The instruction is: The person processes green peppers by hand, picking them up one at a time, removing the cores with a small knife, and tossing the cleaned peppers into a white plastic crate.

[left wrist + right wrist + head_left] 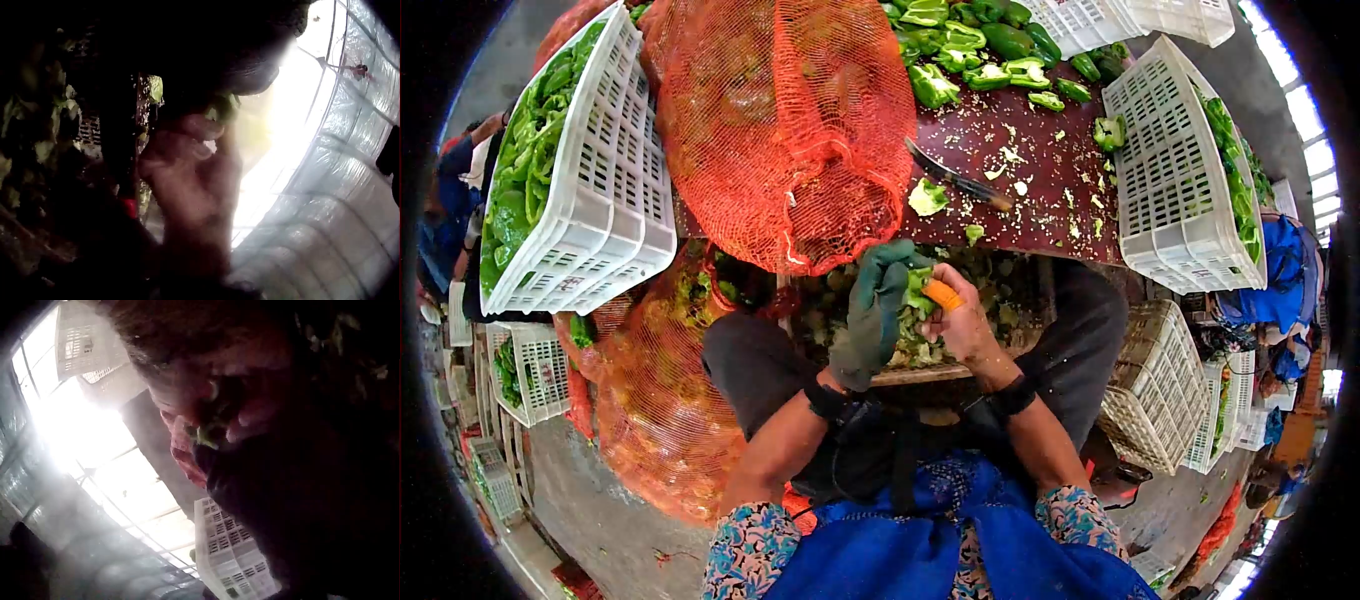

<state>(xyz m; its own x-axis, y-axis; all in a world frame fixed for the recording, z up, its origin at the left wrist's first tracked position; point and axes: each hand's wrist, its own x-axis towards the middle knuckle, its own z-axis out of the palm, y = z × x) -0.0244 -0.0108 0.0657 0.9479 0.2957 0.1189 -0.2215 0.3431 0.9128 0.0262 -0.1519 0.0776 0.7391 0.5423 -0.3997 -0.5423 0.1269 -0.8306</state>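
Note:
Over the gap between the knees, my left hand (pixel 870 310), in a dark green glove, grips a green pepper (pixel 917 298). On its other side, the bare right hand (pixel 968 325) has its fingers curled at the pepper, with an orange band (pixel 942 294) around one finger. In the left wrist view, the right hand (pixel 197 169) pinches at a bit of green under the dark glove. Pale pepper scraps (pixel 915 352) lie in a container below the hands. A knife (pixel 955 178) rests on the dark red table (pixel 1040 225), apart from both hands.
A large red mesh sack (pixel 730 130) bulges on the table's left, another sack (pixel 660 410) below. Cut green peppers (pixel 990 45) heap at the back. White crates of peppers stand left (pixel 605 170) and right (pixel 1170 160); a worn crate (pixel 1155 385) sits beside the right knee.

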